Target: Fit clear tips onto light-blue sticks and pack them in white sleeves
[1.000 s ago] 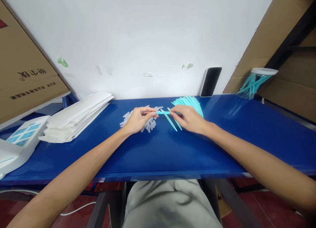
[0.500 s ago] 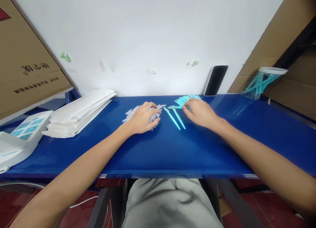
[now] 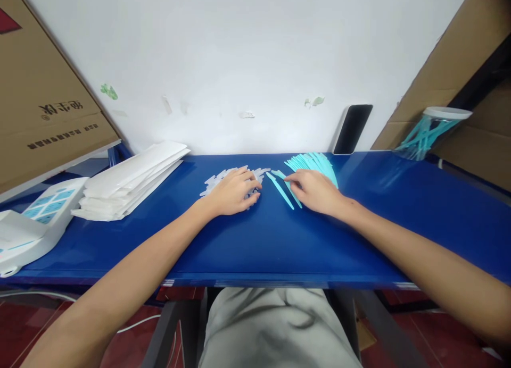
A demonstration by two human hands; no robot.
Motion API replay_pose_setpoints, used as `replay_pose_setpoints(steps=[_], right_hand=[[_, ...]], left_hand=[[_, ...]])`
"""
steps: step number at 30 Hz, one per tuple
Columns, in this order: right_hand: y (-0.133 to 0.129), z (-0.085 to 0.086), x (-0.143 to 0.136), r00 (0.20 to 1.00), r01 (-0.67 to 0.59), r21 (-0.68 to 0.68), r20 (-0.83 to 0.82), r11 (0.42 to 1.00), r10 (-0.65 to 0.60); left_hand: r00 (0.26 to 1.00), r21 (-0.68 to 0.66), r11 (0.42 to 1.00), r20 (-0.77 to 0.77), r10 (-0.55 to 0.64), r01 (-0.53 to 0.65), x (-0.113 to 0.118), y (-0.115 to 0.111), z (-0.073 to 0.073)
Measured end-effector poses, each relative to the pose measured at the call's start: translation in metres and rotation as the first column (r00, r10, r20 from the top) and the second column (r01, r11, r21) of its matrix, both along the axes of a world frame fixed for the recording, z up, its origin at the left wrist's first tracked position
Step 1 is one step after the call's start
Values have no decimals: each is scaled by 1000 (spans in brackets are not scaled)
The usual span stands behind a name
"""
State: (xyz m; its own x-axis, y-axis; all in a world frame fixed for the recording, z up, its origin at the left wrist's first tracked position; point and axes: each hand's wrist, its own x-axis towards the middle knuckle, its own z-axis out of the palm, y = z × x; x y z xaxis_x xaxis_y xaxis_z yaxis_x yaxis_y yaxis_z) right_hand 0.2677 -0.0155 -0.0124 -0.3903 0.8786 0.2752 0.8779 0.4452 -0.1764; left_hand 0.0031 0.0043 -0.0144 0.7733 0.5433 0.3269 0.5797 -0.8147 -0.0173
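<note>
My left hand [image 3: 235,192] rests palm down over a pile of small translucent plastic caps [image 3: 215,179], its fingers loosely curled and apart, with no cap visibly gripped. To its right, slim turquoise eyebrow razors [image 3: 280,191] lie slanted side by side on the blue table. My right hand [image 3: 313,190] is bent over them, thumb and index finger closed at a razor [image 3: 298,200] whose middle they partly hide. Just behind that hand, a fanned heap of turquoise razors [image 3: 311,161] lies near the wall; the hand covers part of it.
A phone [image 3: 353,130] leans on the wall behind the heap. At the far right stands a clear jar with a white lid [image 3: 447,113], holding turquoise razors. Stacked white packets [image 3: 131,182], a white device with blue labels [image 3: 48,208] and a cardboard box [image 3: 59,81] occupy the left.
My right hand has moved toward me and slightly left, from the heap onto the separate razors, uncovering more of the heap. My left hand has stayed over the caps, its fingers shifting slightly.
</note>
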Motion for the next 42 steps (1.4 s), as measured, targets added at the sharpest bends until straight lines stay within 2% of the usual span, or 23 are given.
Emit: replay_pose_setpoints(steps=[5, 8, 12, 17, 24, 33, 42], right_hand=[[-3, 6, -3, 996, 52, -53, 70, 997, -48], [-1, 16, 2, 981, 137, 1, 136, 991, -136], [14, 25, 26, 931, 335, 108, 115, 936, -347], [35, 24, 63, 873, 477, 64, 82, 877, -481], [42, 17, 74, 853, 517, -71, 131, 853, -506], [46, 15, 78, 857, 515, -108, 106, 851, -505], [51, 10, 80, 859, 512, -82, 25, 855, -511]], left_hand=[[999, -11, 1000, -35, 6, -7, 0, -2, 3], [999, -20, 1000, -40, 6, -7, 1, -3, 4], [999, -22, 1000, -37, -8, 8, 1, -4, 5], [999, -10, 1000, -27, -27, 27, 0, -2, 4], [999, -15, 999, -25, -32, 32, -1, -1, 3], [999, -29, 999, -15, -33, 33, 0, -2, 4], [998, -65, 998, -54, 17, -20, -1, -5, 8]])
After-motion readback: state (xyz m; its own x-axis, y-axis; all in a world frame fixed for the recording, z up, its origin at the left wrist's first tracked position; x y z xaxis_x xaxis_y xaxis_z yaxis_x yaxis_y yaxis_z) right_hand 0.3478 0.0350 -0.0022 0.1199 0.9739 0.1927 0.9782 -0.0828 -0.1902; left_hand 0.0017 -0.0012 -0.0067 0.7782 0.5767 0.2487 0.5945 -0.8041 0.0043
